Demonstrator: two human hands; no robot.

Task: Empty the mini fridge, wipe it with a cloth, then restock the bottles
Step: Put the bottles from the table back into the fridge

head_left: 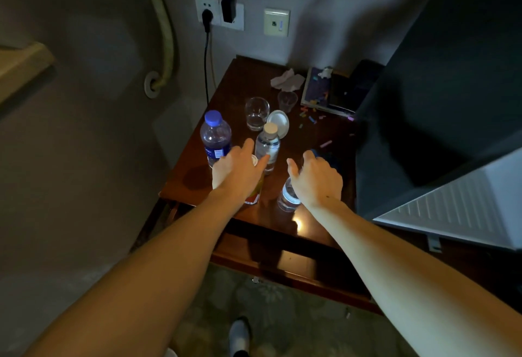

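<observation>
On the dark wooden side table stand several bottles. A clear bottle with a blue cap is at the left. A clear bottle with a beige cap stands in the middle. My left hand hovers with straight fingers over a white-capped bottle with a yellow and red label, mostly hidden beneath it. My right hand hangs loosely over a small clear bottle at the table's front, holding nothing. The mini fridge's open door, white inside, juts in at the right.
Behind the bottles are a glass tumbler, a white round lid, a plastic cup, crumpled tissue and a book. Wall sockets with a black plug and cable are on the wall. A drawer sits below the tabletop.
</observation>
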